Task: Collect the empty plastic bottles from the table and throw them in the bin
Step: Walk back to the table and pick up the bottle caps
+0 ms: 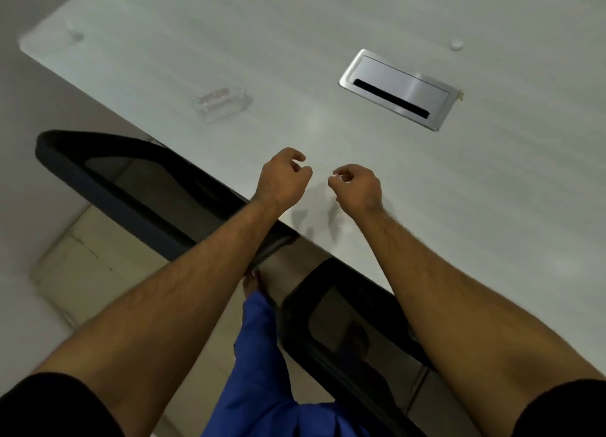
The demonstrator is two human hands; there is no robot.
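A clear, flattened plastic bottle [223,103] lies on its side on the white table [492,207], near the left edge. Both of my hands hover over the near table edge, a short way in front of that bottle. My left hand [283,179] and my right hand [359,187] are close together, fingers loosely curled, and neither holds anything. A small white cap [455,44] sits far right on the table. A faint clear object [76,35] stands at the far left corner; I cannot tell what it is. No bin is in view.
A brushed-metal cable hatch [398,88] is set flush into the table behind my hands. Two black chair backs [108,187] [328,325] are pushed against the near table edge. My blue trouser leg [262,371] and tiled floor show below.
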